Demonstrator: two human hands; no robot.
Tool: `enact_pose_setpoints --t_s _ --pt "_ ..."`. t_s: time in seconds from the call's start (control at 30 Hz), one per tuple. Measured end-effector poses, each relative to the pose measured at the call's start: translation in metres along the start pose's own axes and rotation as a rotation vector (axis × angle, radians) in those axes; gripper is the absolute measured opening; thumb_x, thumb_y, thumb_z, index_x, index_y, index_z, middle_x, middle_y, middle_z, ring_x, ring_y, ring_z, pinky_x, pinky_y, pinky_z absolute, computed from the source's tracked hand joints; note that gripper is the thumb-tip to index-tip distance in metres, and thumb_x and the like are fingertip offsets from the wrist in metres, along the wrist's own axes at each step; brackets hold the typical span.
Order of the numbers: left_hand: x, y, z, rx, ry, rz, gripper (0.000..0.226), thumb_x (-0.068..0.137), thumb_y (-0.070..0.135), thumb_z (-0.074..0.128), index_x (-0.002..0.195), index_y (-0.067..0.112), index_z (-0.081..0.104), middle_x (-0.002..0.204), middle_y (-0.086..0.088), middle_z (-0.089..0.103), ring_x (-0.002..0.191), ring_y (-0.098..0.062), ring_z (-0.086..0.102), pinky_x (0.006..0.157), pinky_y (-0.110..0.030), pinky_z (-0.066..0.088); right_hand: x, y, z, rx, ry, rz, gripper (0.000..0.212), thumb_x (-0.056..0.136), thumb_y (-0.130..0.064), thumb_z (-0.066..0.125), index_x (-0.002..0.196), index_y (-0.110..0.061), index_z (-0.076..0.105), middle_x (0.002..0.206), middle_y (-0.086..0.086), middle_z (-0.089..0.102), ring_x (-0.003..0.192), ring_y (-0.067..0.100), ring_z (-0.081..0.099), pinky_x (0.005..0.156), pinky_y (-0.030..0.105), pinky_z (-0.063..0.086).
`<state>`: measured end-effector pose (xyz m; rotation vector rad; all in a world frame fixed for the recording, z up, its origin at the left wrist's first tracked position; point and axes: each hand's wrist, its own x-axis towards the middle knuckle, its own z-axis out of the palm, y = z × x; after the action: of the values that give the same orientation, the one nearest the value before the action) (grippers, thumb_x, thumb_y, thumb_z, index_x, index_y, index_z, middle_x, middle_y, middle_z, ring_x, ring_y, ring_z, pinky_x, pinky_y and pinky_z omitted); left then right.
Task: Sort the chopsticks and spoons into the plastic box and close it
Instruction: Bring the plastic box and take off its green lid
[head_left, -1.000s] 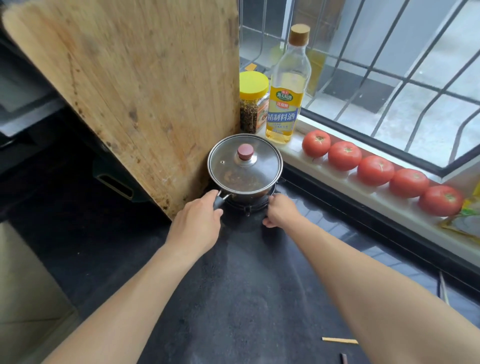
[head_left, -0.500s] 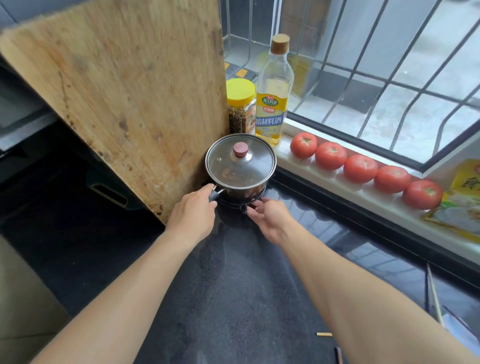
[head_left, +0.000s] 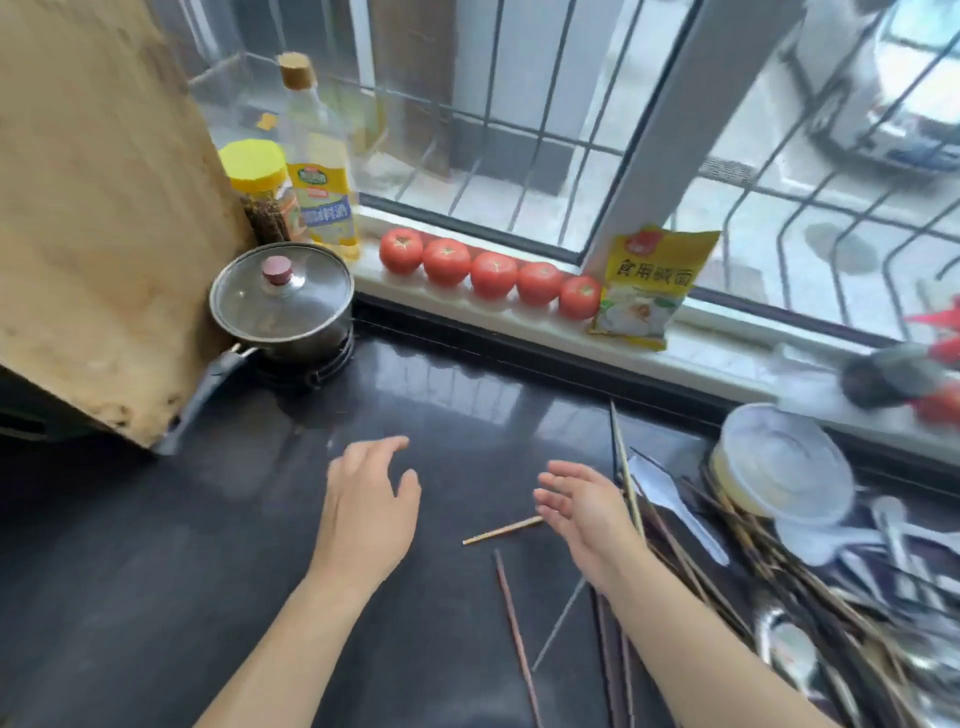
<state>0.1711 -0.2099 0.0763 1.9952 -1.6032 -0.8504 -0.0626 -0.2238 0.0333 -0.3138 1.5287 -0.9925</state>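
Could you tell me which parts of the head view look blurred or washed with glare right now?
Head view: the right edge smears most, the spoons and chopsticks there streaked; the board is soft too; window light glares off the counter; the tomatoes and both hands stay fairly sharp.

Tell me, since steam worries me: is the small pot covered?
Covered: the glass lid with its red knob sits flat on the pot.

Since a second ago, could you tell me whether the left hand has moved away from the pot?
Yes. The left hand has left the pot's handle and drawn back toward the person; it now hovers open over the dark counter, well clear of the pot.
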Motion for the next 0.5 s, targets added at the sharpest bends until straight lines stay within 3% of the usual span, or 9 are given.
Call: enact_pose_setpoints --t_s 0.1,0.23,0.3,0.4,0.5 --pt "-0.055 0.024 0.066 -0.1 -0.28 -0.095 0.037 0.101 0.019 0.057 0.137 0.022 0.06 0.131 0.002 0.055 0.114 -0.011 0.052 0.096 -0.024 0.036 -0.036 0.01 -0.104 0.107 0.149 0.022 0.016 0.097 0.004 0.052 0.106 -0.004 0.063 0.077 0.008 0.068 0.063 0.018 0.064 0.065 0.029 0.053" --pt "-0.108 0.059 0.114 -0.122 -0.486 -0.153 0.03 0.101 0.017 0.057 0.128 0.03 0.061 0.126 0.009 0.063 0.108 -0.004 0.059 0.09 -0.022 0.038 -0.048 0.002 -0.225 0.229 0.355 0.064 0.013 0.102 -0.006 0.051 0.11 -0.002 0.06 0.076 0.009 0.063 0.062 0.019 0.059 0.057 0.026 0.053" --pt "-0.123 0.074 0.122 -0.112 -0.528 -0.175 0.027 0.101 0.018 0.057 0.117 0.039 0.062 0.121 0.014 0.066 0.106 0.0 0.061 0.086 -0.021 0.041 -0.036 -0.015 -0.259 0.255 0.387 0.057 0.016 0.105 -0.013 0.048 0.114 -0.002 0.054 0.081 0.012 0.061 0.066 0.021 0.06 0.055 0.027 0.053" --pt "-0.135 0.09 0.125 -0.131 -0.536 -0.197 0.027 0.098 0.02 0.06 0.108 0.044 0.066 0.11 0.016 0.071 0.101 0.001 0.066 0.095 -0.03 0.05 -0.001 -0.042 -0.278 0.216 0.326 0.066 0.031 0.108 -0.032 0.045 0.12 -0.004 0.048 0.098 0.015 0.061 0.081 0.024 0.063 0.062 0.029 0.05" --pt "-0.145 0.097 0.122 -0.19 -0.514 -0.209 0.026 0.099 0.019 0.058 0.108 0.041 0.069 0.098 0.017 0.075 0.094 -0.003 0.071 0.097 -0.039 0.055 0.027 -0.062 -0.276 0.153 0.36 0.045 0.03 0.105 -0.028 0.049 0.121 -0.002 0.053 0.098 0.014 0.056 0.073 0.02 0.06 0.044 0.023 0.048"
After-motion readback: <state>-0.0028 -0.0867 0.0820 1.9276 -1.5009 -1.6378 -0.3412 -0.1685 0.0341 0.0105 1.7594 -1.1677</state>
